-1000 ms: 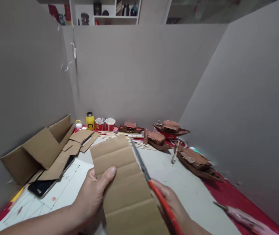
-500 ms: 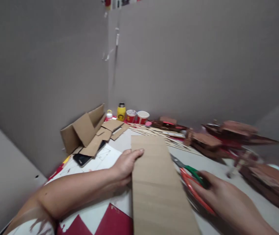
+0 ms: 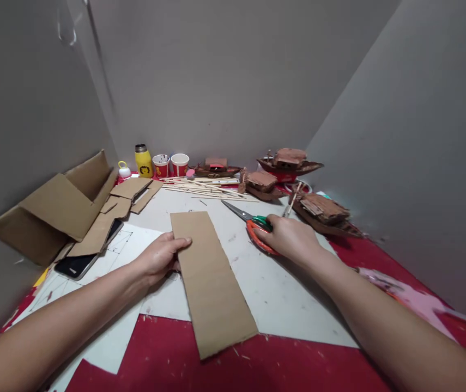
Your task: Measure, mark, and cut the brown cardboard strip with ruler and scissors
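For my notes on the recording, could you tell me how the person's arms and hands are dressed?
Both forearms are bare as far as the picture shows: no sleeves, gloves, watch or bracelets. The left hand and right hand show no rings that I can make out.

1 cardboard strip (image 3: pixel 210 272), 1 scissors (image 3: pixel 253 220), 2 red cups (image 3: pixel 170 164), 1 yellow bottle (image 3: pixel 143 161), 1 phone (image 3: pixel 78 264).
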`<state>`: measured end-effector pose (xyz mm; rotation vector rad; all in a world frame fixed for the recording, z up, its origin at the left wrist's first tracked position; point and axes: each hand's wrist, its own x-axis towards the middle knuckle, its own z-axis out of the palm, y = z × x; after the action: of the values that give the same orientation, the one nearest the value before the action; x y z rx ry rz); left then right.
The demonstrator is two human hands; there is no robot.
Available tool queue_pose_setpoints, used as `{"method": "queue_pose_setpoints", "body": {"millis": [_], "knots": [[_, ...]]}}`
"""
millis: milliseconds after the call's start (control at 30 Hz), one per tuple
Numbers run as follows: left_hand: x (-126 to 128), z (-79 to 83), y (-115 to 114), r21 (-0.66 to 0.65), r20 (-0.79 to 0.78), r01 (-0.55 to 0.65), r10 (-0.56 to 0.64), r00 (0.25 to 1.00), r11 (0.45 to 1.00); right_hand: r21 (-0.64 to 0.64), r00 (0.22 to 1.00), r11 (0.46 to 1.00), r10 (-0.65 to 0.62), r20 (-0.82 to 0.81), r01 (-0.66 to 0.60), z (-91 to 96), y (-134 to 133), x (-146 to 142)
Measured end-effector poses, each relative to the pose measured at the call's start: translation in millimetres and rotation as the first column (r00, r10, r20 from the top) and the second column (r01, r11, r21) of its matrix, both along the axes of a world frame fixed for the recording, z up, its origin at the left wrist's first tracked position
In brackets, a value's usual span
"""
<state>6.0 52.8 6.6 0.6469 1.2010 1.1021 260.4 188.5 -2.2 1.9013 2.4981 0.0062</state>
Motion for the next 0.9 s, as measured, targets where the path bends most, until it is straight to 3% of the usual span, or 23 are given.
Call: {"method": "queue_pose_setpoints", "body": {"millis": [267,367,400,467,500,567,633,700,733,833,900], "knots": [[2,-0.6,2,0.057,-0.018,0.021,-0.02,1.0,0.998,0.074,0.995,0.997,0.014,-0.097,-0.007,9.5,-13,-1],[5,3.5,1,0.087,-0.008,0.014,-0.013,1.0,0.996,0.131,0.943,0.99,0.094,-0.318,-0.054,15.4,-36,-8],[7,5.0,0,0.098,-0.004,0.01,-0.01,1.0,0.995,0.092,0.849,0.99,0.138,-0.51,-0.105,16.6,-45,-11],[10,7.4,-4,0.118,0.002,0.006,-0.006,1.0,0.993,-0.128,0.541,0.948,0.053,-0.839,-0.292,17.6,-66,-18],[12,8.2,-5,0.126,0.003,0.01,-0.01,1.0,0.992,-0.25,0.421,0.884,-0.067,-0.904,-0.396,17.7,-75,-21],[14,8.9,-8,0.142,-0.008,0.038,-0.038,0.999,0.989,-0.384,0.271,0.768,-0.28,-0.921,-0.512,17.6,-88,-25],[12,8.6,-7,0.187,-0.07,0.056,-0.043,0.997,0.981,-0.406,0.162,0.758,-0.378,-0.911,-0.511,17.0,-91,-25],[7,8.0,-4,0.286,-0.299,0.053,0.036,0.954,0.957,-0.38,0.076,0.821,-0.386,-0.919,-0.425,15.3,-86,-20],[3,7.7,-2,0.339,-0.44,0.06,0.102,0.892,0.939,-0.371,0.054,0.852,-0.379,-0.924,-0.369,13.9,-82,-17],[-10,7.3,4,0.386,-0.728,0.126,0.218,0.649,0.914,-0.394,0.069,0.883,-0.39,-0.918,-0.254,6.9,-70,-8],[-17,6.5,6,0.344,-0.793,0.156,0.198,0.576,0.926,-0.41,0.09,0.878,-0.401,-0.912,-0.246,1.6,-66,-6]]}}
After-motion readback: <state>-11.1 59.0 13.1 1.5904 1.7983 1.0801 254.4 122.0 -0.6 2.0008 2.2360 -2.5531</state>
